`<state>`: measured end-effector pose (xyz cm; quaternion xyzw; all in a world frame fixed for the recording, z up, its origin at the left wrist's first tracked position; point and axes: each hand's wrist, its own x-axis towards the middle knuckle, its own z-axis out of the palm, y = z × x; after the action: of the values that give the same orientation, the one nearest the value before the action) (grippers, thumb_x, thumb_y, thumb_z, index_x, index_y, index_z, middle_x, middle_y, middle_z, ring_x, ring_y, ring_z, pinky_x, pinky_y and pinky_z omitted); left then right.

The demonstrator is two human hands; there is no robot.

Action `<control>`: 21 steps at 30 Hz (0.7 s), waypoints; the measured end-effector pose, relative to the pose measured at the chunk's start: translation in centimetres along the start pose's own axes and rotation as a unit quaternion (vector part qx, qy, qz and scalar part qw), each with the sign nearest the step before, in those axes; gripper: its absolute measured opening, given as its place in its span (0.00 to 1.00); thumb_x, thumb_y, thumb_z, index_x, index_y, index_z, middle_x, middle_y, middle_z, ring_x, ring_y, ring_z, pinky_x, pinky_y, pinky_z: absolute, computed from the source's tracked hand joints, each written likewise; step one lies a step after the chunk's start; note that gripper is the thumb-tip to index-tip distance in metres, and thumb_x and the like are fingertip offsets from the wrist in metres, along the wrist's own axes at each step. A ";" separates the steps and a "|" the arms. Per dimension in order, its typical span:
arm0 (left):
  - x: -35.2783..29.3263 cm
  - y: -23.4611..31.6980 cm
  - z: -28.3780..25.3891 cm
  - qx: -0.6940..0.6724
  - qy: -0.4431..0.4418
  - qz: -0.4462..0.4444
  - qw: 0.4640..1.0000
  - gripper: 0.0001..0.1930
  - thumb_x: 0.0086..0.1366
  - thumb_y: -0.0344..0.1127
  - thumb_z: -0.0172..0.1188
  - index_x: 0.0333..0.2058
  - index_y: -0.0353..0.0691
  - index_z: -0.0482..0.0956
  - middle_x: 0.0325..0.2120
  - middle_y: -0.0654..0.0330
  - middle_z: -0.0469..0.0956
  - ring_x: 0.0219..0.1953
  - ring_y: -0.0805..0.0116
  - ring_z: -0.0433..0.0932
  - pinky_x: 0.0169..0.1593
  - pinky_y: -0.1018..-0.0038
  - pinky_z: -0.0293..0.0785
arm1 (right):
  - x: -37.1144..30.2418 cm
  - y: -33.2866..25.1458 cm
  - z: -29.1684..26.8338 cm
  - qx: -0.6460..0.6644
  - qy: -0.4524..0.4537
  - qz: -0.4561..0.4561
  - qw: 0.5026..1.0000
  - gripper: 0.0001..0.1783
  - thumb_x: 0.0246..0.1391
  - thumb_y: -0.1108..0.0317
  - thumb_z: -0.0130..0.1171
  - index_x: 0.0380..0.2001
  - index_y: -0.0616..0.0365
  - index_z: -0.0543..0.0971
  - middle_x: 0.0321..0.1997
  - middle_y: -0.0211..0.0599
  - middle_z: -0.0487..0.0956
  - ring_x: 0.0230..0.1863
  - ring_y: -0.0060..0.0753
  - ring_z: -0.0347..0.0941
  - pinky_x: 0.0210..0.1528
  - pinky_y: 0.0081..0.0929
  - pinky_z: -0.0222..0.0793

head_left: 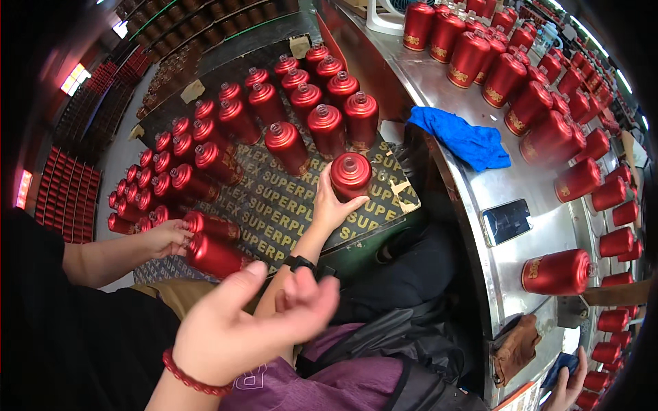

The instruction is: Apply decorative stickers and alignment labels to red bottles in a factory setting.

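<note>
right now the wearer's left hand (164, 236) grips two glossy red metal bottles (212, 245) lying at the near edge of the printed cardboard sheet (288, 202). the right hand (240, 329) hangs loose and unfilled, fingers half curled. another person's hand (334, 205) grasps one upright red bottle (351, 175) nearby.

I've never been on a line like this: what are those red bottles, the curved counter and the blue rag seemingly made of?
The red bottles look like glass or ceramic under a metallic red coating, judging by sharp glints; I can't tell which. The curved counter seems to be brushed stainless steel: grey, with soft reflections. The blue rag looks like soft cloth, matte and crumpled.
</note>
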<state>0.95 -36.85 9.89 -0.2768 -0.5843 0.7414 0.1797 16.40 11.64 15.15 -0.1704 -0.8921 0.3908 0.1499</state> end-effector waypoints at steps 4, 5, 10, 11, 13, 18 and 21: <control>-8.2 -7.4 -2.8 -0.038 0.159 0.122 0.979 0.53 0.57 0.35 0.67 0.71 0.40 0.36 0.58 0.51 0.62 0.55 0.65 0.66 0.61 0.72 0.65 | 0.7 -0.8 0.9 -0.072 -0.002 -0.007 0.997 0.22 0.59 0.73 0.61 0.56 0.70 0.73 0.55 0.50 0.76 0.52 0.38 0.74 0.56 0.32 0.70; -8.4 -7.6 -3.1 -0.042 0.161 0.111 0.980 0.54 0.56 0.34 0.66 0.71 0.40 0.34 0.58 0.51 0.61 0.55 0.67 0.66 0.61 0.72 0.65 | 0.9 -0.9 1.1 -0.083 -0.012 -0.007 0.996 0.22 0.60 0.72 0.60 0.56 0.70 0.73 0.56 0.50 0.76 0.53 0.39 0.74 0.57 0.33 0.69; -5.8 -10.2 -3.3 0.085 0.126 0.228 0.962 0.54 0.58 0.36 0.67 0.70 0.34 0.33 0.62 0.51 0.59 0.58 0.65 0.66 0.64 0.70 0.61 | 0.9 -0.7 0.6 -0.096 0.031 0.043 0.994 0.24 0.60 0.77 0.53 0.60 0.66 0.70 0.58 0.38 0.72 0.55 0.29 0.70 0.59 0.24 0.64; -5.0 -10.3 -2.9 0.125 0.134 0.239 0.953 0.53 0.60 0.35 0.66 0.70 0.34 0.33 0.63 0.52 0.57 0.59 0.65 0.65 0.65 0.70 0.59 | 0.7 -0.7 0.5 -0.031 0.047 0.060 0.997 0.18 0.62 0.77 0.51 0.56 0.64 0.73 0.53 0.34 0.74 0.51 0.25 0.69 0.56 0.21 0.63; -4.1 -10.6 -2.5 0.193 0.136 0.242 0.941 0.51 0.62 0.33 0.64 0.71 0.36 0.33 0.64 0.54 0.55 0.62 0.65 0.61 0.67 0.69 0.54 | 1.8 -1.1 -0.6 0.067 0.030 -0.026 0.997 0.07 0.66 0.75 0.49 0.41 0.61 0.76 0.42 0.29 0.73 0.41 0.18 0.66 0.44 0.16 0.61; -3.8 -11.6 -3.5 0.115 0.165 0.233 0.952 0.49 0.64 0.30 0.61 0.72 0.36 0.33 0.64 0.59 0.55 0.62 0.66 0.59 0.68 0.72 0.48 | 8.5 -4.2 -1.6 -0.017 -0.061 -0.043 0.997 0.18 0.68 0.64 0.48 0.25 0.61 0.77 0.25 0.25 0.74 0.30 0.15 0.67 0.35 0.17 0.63; -2.2 -12.5 -4.0 0.125 0.202 0.216 0.947 0.48 0.64 0.28 0.60 0.72 0.36 0.33 0.63 0.57 0.58 0.61 0.66 0.60 0.68 0.72 0.49 | 13.3 -4.6 2.3 -0.052 -0.071 -0.082 0.993 0.20 0.62 0.53 0.57 0.35 0.62 0.81 0.21 0.34 0.74 0.25 0.21 0.70 0.30 0.25 0.66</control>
<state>4.44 -31.97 21.73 -0.5161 -0.3640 0.7581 0.1628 2.65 12.84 18.93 -0.0758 -0.9306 0.3412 0.1083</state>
